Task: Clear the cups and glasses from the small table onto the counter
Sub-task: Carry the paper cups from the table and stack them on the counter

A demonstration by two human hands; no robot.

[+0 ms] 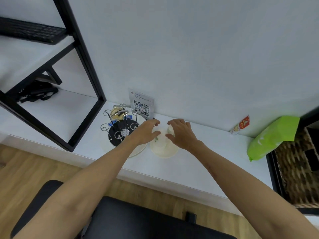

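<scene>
Two small white cups stand side by side on a white saucer (164,151) on the white counter (198,163). My left hand (145,132) closes its thumb and fingers around the top of the left cup (158,136), which has a green mark on its side. Thumb and fingertips of my right hand (180,133) grip the right cup (170,130). Both cups are partly hidden by my fingers.
A wire cup rack (120,128) on a black disc and white plate stands just left of my left hand. A QR-code sign (141,105) leans on the wall behind. To the right lie a sachet (240,125), a green bag (271,137) and a wicker basket (296,168). A black chair (138,219) is below.
</scene>
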